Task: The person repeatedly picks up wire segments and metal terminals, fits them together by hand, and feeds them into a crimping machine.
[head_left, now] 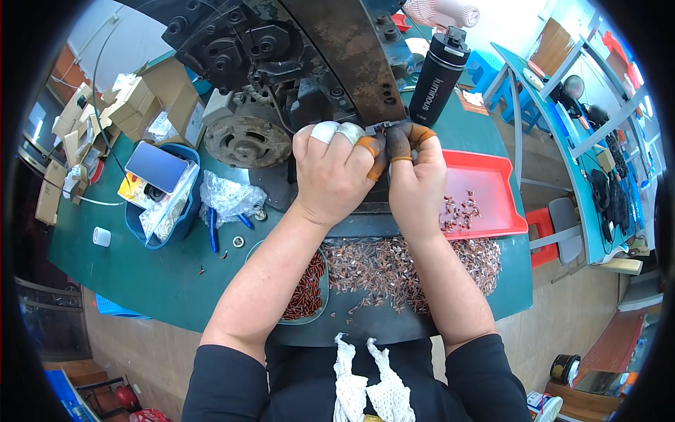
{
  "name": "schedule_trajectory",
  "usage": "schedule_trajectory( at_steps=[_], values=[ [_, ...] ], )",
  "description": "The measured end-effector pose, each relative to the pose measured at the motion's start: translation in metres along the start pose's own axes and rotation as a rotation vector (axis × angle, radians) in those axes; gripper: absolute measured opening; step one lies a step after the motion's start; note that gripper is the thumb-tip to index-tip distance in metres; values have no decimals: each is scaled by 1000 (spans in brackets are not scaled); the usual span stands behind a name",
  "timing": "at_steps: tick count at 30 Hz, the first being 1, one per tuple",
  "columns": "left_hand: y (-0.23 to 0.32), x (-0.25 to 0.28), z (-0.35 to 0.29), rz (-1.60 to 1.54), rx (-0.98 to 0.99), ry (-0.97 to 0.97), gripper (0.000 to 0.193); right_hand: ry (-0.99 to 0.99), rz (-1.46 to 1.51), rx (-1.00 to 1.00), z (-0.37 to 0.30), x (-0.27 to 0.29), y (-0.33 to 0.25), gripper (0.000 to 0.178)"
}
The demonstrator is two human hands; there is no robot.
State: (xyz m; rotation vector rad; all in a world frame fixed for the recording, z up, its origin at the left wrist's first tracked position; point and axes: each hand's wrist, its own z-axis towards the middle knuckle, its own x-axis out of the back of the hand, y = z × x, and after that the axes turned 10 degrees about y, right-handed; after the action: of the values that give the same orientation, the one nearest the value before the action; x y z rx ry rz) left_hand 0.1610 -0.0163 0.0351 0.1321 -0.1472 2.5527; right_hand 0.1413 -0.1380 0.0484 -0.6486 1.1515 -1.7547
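Black sleeves [226, 383], hands [329, 172] with white and orange finger covers [324, 132]

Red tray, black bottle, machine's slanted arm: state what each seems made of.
Red tray: probably plastic, smooth, evenly coloured, with a raised rim. Black bottle: coated metal or plastic; the even matte surface fits both. Slanted arm: apparently steel or iron, worn, with rust-brown patches.

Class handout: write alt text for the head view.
Left hand and right hand, wearing finger covers, meet at a dark metal machine. Nearer the body lie loose pieces and a tub of red-brown parts; a red tray sits at right.
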Motion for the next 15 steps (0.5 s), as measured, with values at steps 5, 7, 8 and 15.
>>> schedule_trajectory(
  at_steps=[5,7,8,15],
  values=[
    [-2,9,2,-29,23,-47,21,-34,-163,155,3,2,2,12],
    [2,22,4,-44,88,-108,21,-78,-246,213,1,5,-6,12],
    [5,31,5,-63,153,-167,21,-77,-245,210,0,7,-7,12],
    [17,133,-1,-175,484,-747,23,-90,-316,139,-10,59,4,12]
  ],
)
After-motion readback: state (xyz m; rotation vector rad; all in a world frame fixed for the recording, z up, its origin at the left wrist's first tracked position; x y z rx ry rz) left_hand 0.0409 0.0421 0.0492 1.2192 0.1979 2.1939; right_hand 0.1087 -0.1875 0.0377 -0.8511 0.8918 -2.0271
